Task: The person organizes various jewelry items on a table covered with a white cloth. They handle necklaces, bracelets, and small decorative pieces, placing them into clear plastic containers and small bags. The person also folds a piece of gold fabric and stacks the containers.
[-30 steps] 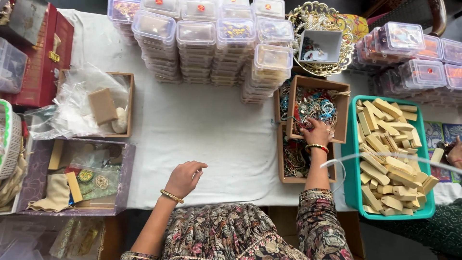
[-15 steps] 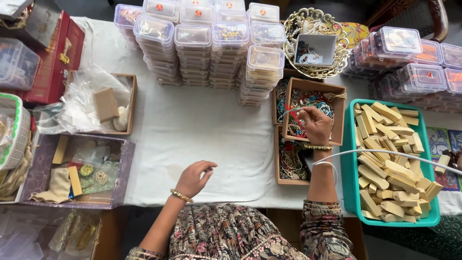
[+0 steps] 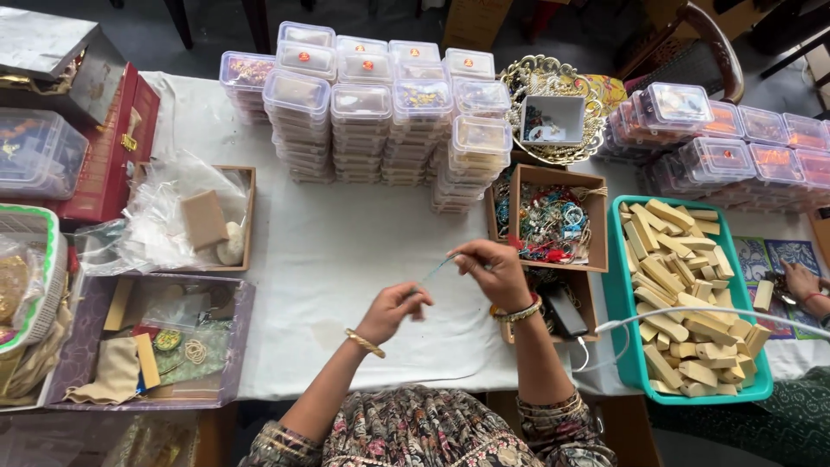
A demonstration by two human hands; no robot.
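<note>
My right hand (image 3: 491,271) is raised over the white tablecloth (image 3: 328,259) and pinches one end of a thin bluish thread (image 3: 437,270). My left hand (image 3: 396,310) is just below and to the left, fingers curled at the thread's other end. Both wrists wear bangles. Right of my hands sits an open cardboard box (image 3: 553,223) full of tangled coloured threads and beads.
Stacks of clear lidded plastic boxes (image 3: 372,112) fill the back. A teal tray of tan wooden blocks (image 3: 683,294) lies at the right, where another person's hand (image 3: 802,281) shows. A red case (image 3: 112,147), plastic bags in a box (image 3: 186,216), and a purple tray (image 3: 147,346) occupy the left.
My right hand left the cardboard box and came leftward over the cloth with a thread. My left hand rose from the table's edge and met it.
</note>
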